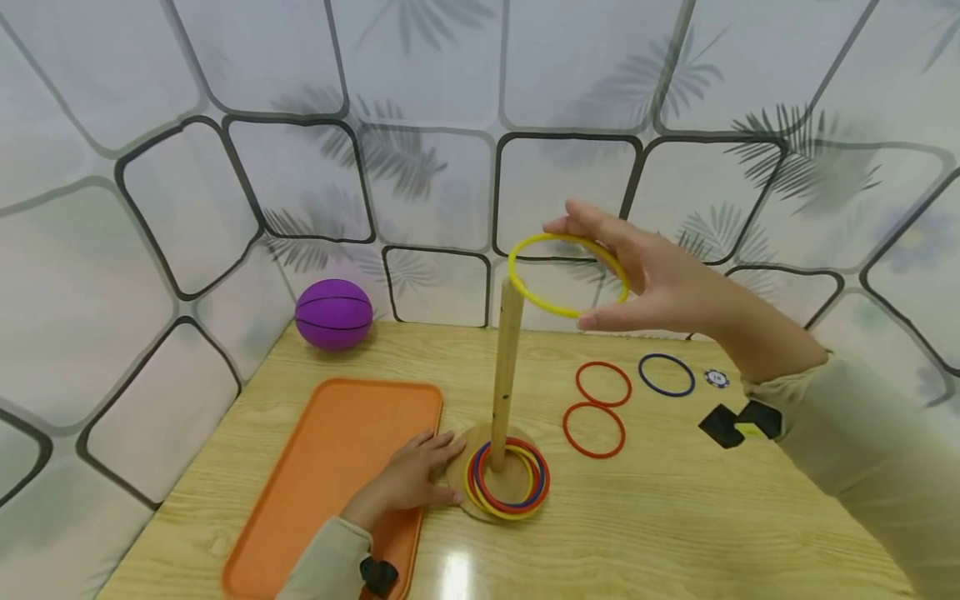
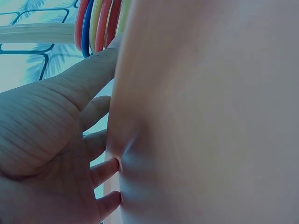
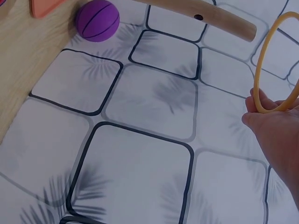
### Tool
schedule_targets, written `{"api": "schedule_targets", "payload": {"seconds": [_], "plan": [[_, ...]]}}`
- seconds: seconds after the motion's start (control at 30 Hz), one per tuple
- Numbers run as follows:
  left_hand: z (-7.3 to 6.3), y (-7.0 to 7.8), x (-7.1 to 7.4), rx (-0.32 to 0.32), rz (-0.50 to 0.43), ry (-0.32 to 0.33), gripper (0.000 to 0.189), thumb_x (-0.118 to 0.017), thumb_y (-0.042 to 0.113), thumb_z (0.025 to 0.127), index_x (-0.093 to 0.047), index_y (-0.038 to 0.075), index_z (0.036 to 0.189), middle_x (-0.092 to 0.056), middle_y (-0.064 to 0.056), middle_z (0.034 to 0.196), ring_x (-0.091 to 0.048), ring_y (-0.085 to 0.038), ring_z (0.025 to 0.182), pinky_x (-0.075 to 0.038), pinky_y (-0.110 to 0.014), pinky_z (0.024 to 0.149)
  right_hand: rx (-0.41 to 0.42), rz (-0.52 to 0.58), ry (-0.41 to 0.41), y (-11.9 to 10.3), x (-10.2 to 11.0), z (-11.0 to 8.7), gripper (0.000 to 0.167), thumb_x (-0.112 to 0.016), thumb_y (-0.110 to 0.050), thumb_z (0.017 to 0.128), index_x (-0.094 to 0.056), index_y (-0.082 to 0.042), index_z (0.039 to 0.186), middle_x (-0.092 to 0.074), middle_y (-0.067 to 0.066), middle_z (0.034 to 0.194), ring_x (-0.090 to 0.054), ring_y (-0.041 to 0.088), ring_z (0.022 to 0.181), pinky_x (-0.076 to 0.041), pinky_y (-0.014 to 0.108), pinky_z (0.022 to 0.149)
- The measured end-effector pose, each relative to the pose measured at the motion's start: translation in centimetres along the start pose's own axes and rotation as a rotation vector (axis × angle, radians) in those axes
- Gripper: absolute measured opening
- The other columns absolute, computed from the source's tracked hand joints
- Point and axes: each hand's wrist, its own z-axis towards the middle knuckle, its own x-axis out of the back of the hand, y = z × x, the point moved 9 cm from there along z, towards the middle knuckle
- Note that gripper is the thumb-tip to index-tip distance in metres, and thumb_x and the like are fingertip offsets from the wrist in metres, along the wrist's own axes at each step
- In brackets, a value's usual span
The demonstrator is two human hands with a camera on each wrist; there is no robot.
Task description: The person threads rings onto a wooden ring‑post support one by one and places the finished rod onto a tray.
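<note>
The wooden surface runs up to a tiled backdrop with leaf prints at its far edge. An orange tray lies toward the near-left part of the surface, and a purple ball sits in the far-left corner against the backdrop. Near the middle stands a wooden peg on a round wooden base; a stack of red, blue and yellow rings lies around the foot of the peg.

The left hand rests with straight fingers on the base, its fingertips pressed flat against the wood in the left wrist view, its heel over the right edge of the tray. The right hand is raised above the surface and pinches a yellow ring between thumb and fingers; the ring hangs tilted in the air, level with the top of the peg and just to its right, with the near rim close to the peg's tip.

To the right of the peg two red rings lie flat side by side, then a blue ring toward the far edge. Beyond it lies a small round token, and a small black and yellow object sits near the right sleeve.
</note>
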Motion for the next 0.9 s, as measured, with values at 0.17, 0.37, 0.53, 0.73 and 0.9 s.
{"api": "schedule_targets", "payload": {"seconds": [0.17,0.37,0.53,0.73,0.9], "plan": [[0.0,-0.1,0.0,0.000,0.003,-0.001,0.076,-0.075,0.039,0.079,-0.045,0.010,0.142,-0.036,-0.020,0.147,-0.022,-0.048,0.136,-0.019,-0.062,0.107,0.012,0.067,-0.030,0.1,-1.3,1.1,0.097,-0.074,0.006,0.076,-0.012,0.001,0.150,-0.034,0.017,0.148,-0.023,0.022,0.140,-0.017,0.023,0.113],[-0.2,0.1,0.1,-0.009,-0.003,-0.005,0.076,-0.075,0.039,0.079,-0.045,0.008,0.142,-0.036,-0.021,0.147,-0.022,-0.048,0.136,-0.019,-0.064,0.105,0.013,0.135,-0.066,0.6,-3.2,1.7,0.100,-0.075,0.004,0.076,-0.009,0.001,0.151,-0.033,0.016,0.148,-0.023,0.022,0.140,-0.017,0.025,0.113],[-0.4,0.2,0.0,-0.006,-0.012,-0.006,0.076,-0.075,0.038,0.079,-0.045,0.008,0.142,-0.036,-0.021,0.147,-0.021,-0.048,0.136,-0.018,-0.065,0.105,-0.026,0.141,-0.107,1.6,-4.8,1.5,0.100,-0.076,-0.005,0.079,-0.006,-0.002,0.151,-0.032,0.013,0.149,-0.019,0.020,0.142,-0.015,0.029,0.115],[-0.3,0.3,0.0,-0.009,-0.009,0.001,0.076,-0.075,0.038,0.079,-0.045,0.008,0.142,-0.036,-0.021,0.146,-0.022,-0.048,0.136,-0.019,-0.065,0.105,-0.101,0.170,-0.116,3.0,-6.1,0.8,0.102,-0.078,-0.016,0.079,-0.006,-0.008,0.153,-0.027,0.007,0.153,-0.017,0.016,0.143,-0.014,0.033,0.115],[-0.2,0.3,0.2,-0.016,0.009,0.011,0.076,-0.075,0.038,0.079,-0.045,0.007,0.141,-0.038,-0.022,0.145,-0.024,-0.049,0.134,-0.021,-0.064,0.105,-0.112,0.186,-0.111,4.1,-7.4,0.1,0.096,-0.079,-0.013,0.078,-0.018,-0.007,0.151,-0.028,0.005,0.152,-0.021,0.017,0.141,-0.018,0.031,0.114]]}}
